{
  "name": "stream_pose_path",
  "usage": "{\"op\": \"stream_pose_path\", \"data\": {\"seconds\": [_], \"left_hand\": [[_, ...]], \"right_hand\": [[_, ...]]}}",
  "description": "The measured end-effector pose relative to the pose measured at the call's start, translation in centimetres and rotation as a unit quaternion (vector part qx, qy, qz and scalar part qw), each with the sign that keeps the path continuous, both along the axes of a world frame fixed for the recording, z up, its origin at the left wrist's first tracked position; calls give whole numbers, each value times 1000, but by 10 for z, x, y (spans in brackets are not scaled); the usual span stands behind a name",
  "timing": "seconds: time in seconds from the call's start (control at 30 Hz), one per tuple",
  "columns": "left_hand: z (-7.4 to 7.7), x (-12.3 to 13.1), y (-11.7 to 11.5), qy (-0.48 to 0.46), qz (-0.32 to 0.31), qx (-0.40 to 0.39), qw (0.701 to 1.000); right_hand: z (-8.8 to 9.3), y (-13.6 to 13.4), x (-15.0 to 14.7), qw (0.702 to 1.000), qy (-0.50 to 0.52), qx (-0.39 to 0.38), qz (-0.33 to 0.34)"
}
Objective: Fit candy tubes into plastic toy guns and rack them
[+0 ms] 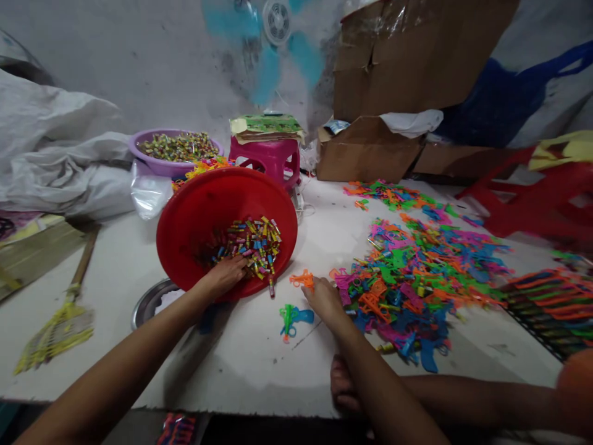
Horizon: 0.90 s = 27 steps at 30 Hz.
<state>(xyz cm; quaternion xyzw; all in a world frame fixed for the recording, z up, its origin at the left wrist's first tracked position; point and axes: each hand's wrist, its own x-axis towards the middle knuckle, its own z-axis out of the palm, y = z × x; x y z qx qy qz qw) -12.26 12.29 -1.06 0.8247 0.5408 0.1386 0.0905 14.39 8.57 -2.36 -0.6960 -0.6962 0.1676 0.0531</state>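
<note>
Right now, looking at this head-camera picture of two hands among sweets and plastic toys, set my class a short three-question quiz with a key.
1. True or false: the left hand reaches into the tilted round red plastic basin of small bright wrapped sweets.
2. Which lies nearest the right hand? A the small orange plastic toy piece; B the purple plastic bowl; C the pink plastic stool.
3. Fill in: the big heap of many-coloured plastic toy pieces lies to the right hand's ____ side.

Key: 1 true; 2 A; 3 right.
</note>
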Motion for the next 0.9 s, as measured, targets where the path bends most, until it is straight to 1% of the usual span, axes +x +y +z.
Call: {"op": "stream_pose_path", "data": {"seconds": [0.1,0.17,0.23,0.3,0.33,0.37,0.4,0.43,0.47,0.5,0.53,0.57,0.6,0.63,0.67,0.73,0.77,0.83,0.9], "left_hand": [[8,5,0,-43,-24,-25,998],[15,6,-5,-76,-14,-33,996],[21,9,-20,-110,19,-29,993],[24,17,-45,-206,69,-61,974],[24,24,-60,-341,100,-130,926],[22,33,-75,-477,123,-222,842],[20,43,-90,-573,143,-309,745],[17,53,-104,-644,169,-366,651],[14,63,-116,-694,191,-396,570],[11,72,-125,-723,208,-416,511],[9,80,-132,-739,224,-419,478],[7,86,-137,-746,233,-411,469],[7,91,-140,-744,238,-398,481],[7,94,-142,-735,238,-384,506],[7,96,-142,-722,234,-371,535],[8,96,-142,-692,229,-348,589],[8,96,-141,-679,230,-337,610],[8,94,-141,-658,227,-318,644],[9,92,-142,-639,217,-316,667]], "right_hand": [[-5,9,-10,999,12,-13,-35],[-6,16,-9,999,27,-24,-39],[-5,21,-4,997,52,-35,-45],[-1,20,1,993,92,-49,-49],[1,16,3,991,110,-57,-48],[3,10,4,986,143,-68,-42],[5,2,3,976,198,-84,-34],[7,-8,1,955,275,-103,-26],[8,-19,-3,921,368,-127,-20],[9,-30,-7,873,462,-153,-16],[10,-41,-12,818,546,-177,-17],[12,-51,-18,770,608,-195,-19],[13,-59,-22,740,640,-207,-23],[15,-65,-27,724,656,-213,-22],[17,-69,-30,718,662,-213,-21],[22,-73,-35,724,660,-201,-12],[25,-74,-36,727,659,-193,-5],[28,-75,-38,724,665,-181,17],[29,-74,-38,717,674,-174,35]]}}
